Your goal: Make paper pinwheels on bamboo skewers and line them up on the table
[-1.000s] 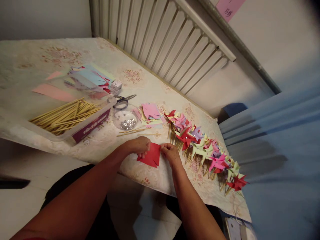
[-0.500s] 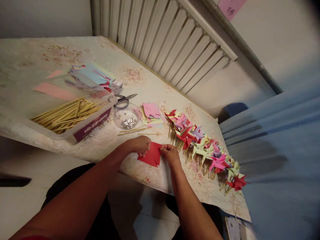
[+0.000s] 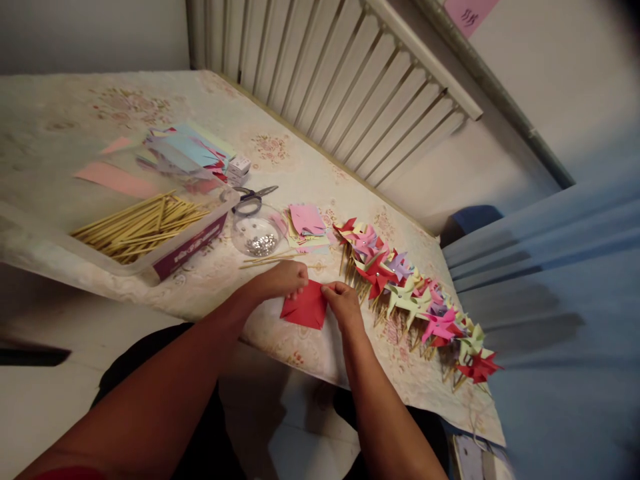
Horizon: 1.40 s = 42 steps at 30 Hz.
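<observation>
since a second ago we've drawn both hands closer over the red paper square point(image 3: 306, 308): left hand point(image 3: 283, 280) pins its left corner on the tabletop point(image 3: 210, 273), right hand point(image 3: 343, 300) pinches the top edge, fold tightening.

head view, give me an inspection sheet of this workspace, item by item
surface: table under a pale floral cloth, its near edge by the person's lap.
job's things: red paper square flat near the table edge, pinched at its top by both hands.
clutter: row of finished paper pinwheels to the right; clear tray of wooden sticks; clear bowl of small silver pieces; scissors; cut paper squares; coloured paper stack.
hands: left hand and right hand both grip the red paper.
cables: nothing seen.
surroundings: white slatted rail along the far side; blue fabric at right.
</observation>
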{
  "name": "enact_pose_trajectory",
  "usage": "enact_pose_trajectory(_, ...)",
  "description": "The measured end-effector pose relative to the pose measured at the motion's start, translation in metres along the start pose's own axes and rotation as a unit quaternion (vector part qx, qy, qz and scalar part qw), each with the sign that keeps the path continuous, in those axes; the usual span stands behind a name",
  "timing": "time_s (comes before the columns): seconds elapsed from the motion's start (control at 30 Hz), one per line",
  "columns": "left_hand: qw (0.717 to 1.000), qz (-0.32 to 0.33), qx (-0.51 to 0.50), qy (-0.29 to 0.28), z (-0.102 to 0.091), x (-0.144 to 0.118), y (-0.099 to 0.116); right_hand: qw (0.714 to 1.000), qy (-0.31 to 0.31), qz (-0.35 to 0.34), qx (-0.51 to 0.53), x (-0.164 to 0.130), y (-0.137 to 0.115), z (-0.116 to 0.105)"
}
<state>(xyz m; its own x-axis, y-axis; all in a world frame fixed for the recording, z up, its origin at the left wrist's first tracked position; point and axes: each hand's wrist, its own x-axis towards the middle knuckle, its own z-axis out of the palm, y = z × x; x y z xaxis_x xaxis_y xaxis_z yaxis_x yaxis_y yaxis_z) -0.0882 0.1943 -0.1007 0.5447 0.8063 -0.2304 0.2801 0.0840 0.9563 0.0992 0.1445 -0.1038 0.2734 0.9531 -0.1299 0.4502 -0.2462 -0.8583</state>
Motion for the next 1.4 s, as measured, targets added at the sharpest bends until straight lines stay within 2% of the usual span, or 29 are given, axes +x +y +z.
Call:
enact_pose_trajectory(0.13,0.983,0.103,0.007,0.150,-0.006,-0.001,0.010,0.999,-0.024,-0.012,0.020,-0.007,-0.012,-0.017)
enact_pose_trajectory(0.2,0.972,0.141,0.007,0.186,-0.006,0.001,0.011,0.999,-0.029,-0.028,0.019,-0.009,-0.019,-0.025)
enact_pose_trajectory(0.27,0.966,0.168,-0.013,0.194,-0.005,0.003,0.010,0.998,-0.029,-0.049,0.015,-0.009,-0.025,-0.031)
enact_pose_trajectory(0.37,0.971,0.164,-0.077,0.159,-0.004,0.004,0.006,0.998,-0.017,-0.060,0.016,-0.007,-0.031,-0.035)
enact_pose_trajectory(0.5,0.977,0.140,-0.151,0.052,-0.002,0.001,0.003,0.998,0.004,-0.050,0.033,-0.002,-0.033,-0.033)
enact_pose_trajectory(0.63,0.965,0.114,-0.231,-0.037,0.000,0.001,0.002,0.996,0.031,-0.055,0.066,0.004,-0.038,-0.031)
enact_pose_trajectory(0.7,0.954,0.093,-0.284,-0.029,0.001,0.002,0.001,0.994,0.037,-0.045,0.094,0.008,-0.042,-0.031)
enact_pose_trajectory(0.83,0.924,0.058,-0.375,0.042,0.000,0.004,0.002,0.985,0.062,-0.020,0.159,0.014,-0.051,-0.031)
enact_pose_trajectory(0.9,0.918,0.057,-0.391,0.030,0.000,0.003,0.005,0.980,0.075,-0.020,0.182,0.015,-0.056,-0.029)
enact_pose_trajectory(1.03,0.908,0.068,-0.411,-0.041,0.005,0.000,0.011,0.982,0.077,-0.031,0.171,0.014,-0.067,-0.018)
enact_pose_trajectory(1.13,0.904,0.066,-0.422,-0.009,0.008,0.002,0.012,0.986,0.091,-0.045,0.135,0.013,-0.073,-0.012)
enact_pose_trajectory(1.27,0.902,0.080,-0.423,0.023,0.008,0.007,0.009,0.978,0.151,-0.072,0.126,0.014,-0.070,-0.017)
enact_pose_trajectory(1.33,0.901,0.092,-0.424,0.020,0.007,0.009,0.007,0.977,0.131,-0.042,0.165,0.014,-0.064,-0.021)
enact_pose_trajectory(1.4,0.899,0.099,-0.426,0.017,0.008,0.010,0.006,0.972,0.049,0.002,0.228,0.013,-0.058,-0.022)
